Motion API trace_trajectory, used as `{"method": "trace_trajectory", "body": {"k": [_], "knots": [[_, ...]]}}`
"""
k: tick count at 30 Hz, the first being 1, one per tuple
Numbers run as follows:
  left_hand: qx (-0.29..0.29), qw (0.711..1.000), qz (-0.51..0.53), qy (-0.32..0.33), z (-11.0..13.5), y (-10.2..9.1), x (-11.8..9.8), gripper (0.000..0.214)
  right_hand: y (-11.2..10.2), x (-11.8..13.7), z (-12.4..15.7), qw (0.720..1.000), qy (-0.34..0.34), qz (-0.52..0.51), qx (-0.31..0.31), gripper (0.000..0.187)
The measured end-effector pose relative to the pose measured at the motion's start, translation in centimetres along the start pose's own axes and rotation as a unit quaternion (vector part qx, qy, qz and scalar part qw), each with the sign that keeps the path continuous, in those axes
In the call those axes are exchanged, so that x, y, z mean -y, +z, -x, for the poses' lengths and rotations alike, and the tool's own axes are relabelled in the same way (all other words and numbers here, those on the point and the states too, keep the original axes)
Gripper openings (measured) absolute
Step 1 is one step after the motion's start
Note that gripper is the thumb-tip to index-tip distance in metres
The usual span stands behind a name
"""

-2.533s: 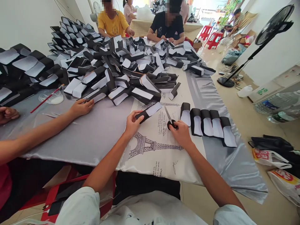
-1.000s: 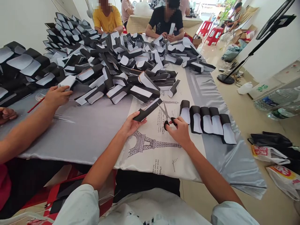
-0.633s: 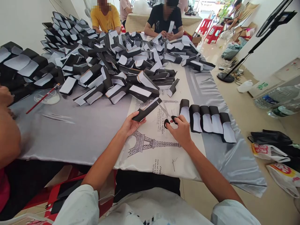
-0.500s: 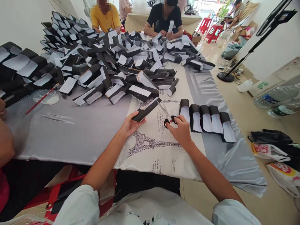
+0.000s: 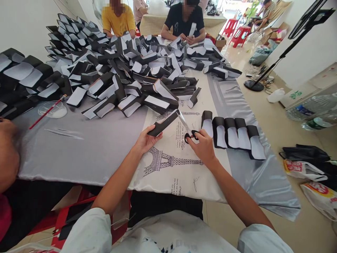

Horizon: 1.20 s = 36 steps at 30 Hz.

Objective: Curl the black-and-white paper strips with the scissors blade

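Observation:
My left hand (image 5: 148, 141) grips one end of a black-and-white folded card piece (image 5: 165, 123), holding it slanted above the printed cloth. A pair of scissors (image 5: 185, 125) is in my right hand (image 5: 204, 147), fingers in the black handles. The blades reach up to the far end of the piece; whether they are cutting it I cannot tell. Just right of my right hand, a short row of similar black-and-white pieces (image 5: 232, 133) lies on the table. Beyond my hands spreads a large heap of such pieces (image 5: 126, 70).
To the left, a red brush (image 5: 47, 111) rests across a clear dish (image 5: 56, 109) with white stuff in it. A person's arm (image 5: 7, 154) is at the left edge. Two people (image 5: 184, 21) sit across the table. A fan (image 5: 273, 66) stands at the right.
The scissors' blades have come slightly closer together near the end of the piece. My hands have barely moved. The arm at the left edge has shifted a little inward.

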<state>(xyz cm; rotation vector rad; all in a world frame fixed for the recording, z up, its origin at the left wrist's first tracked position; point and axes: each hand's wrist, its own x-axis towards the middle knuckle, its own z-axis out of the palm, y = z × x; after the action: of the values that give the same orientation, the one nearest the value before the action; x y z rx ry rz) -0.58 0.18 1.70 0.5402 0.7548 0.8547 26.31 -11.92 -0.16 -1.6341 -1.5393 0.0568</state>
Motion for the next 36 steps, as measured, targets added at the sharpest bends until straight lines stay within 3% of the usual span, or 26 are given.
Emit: {"method": "trace_trajectory", "body": {"k": [15,21,26,33,36], "knots": [[0.001,1.0,0.01,-0.005,-0.1,-0.2,0.1,0.027,-0.3,-0.5,0.0,1.0,-0.005,-0.019,0.0,0.032],[0.005,1.0,0.003,0.003,-0.2,-0.4,0.0,0.03,-0.6,0.3,-0.5,0.998,0.038,-0.036,-0.045,0.042],[0.007,1.0,0.007,-0.001,-0.2,-0.5,0.2,0.034,-0.5,0.8,-0.6,0.995,0.072,-0.061,-0.03,0.047],[0.084,0.994,-0.067,0.031,0.1,-0.4,0.5,0.05,-0.1,1.0,-0.2,0.988,0.09,-0.123,0.007,0.045],[0.137,0.985,-0.107,0.011,0.5,-0.3,0.8,0.056,0.1,1.3,0.0,0.979,0.111,-0.168,0.036,0.04]]}}
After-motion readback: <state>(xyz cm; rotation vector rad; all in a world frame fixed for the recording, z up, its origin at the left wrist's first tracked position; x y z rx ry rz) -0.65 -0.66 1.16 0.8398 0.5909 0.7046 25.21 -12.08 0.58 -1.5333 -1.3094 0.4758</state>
